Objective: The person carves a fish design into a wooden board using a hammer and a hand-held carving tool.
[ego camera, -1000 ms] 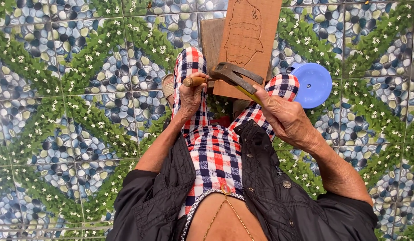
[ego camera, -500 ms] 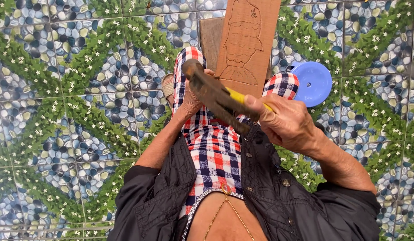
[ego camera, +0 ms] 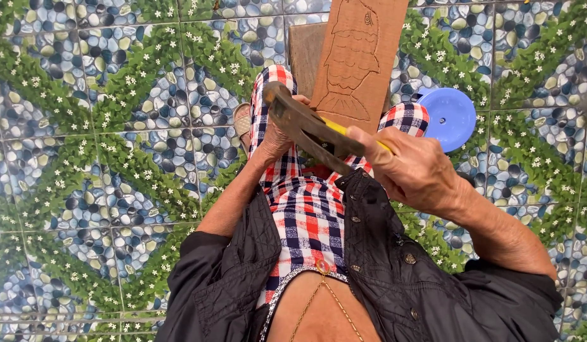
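My right hand is closed tight around the yellow handle of a hammer, whose dark, worn head stands raised near the lower left corner of the wooden board. The shaft runs slantwise from my fist up to the left, crossing in front of my left hand. That left hand sits against the lower left edge of the board, fingers curled; the hammer covers most of it, so I cannot tell what it grips, if anything.

The board is a reddish-brown plank with a fish outline cut into its face, tail toward me. It leans between my knees, its lower end resting on my lap over the red, white and blue checked cloth. A second, darker plank lies just behind its left edge.

A round blue plastic lid lies on the pebble-and-leaf patterned tiled floor, just beside my right knee.
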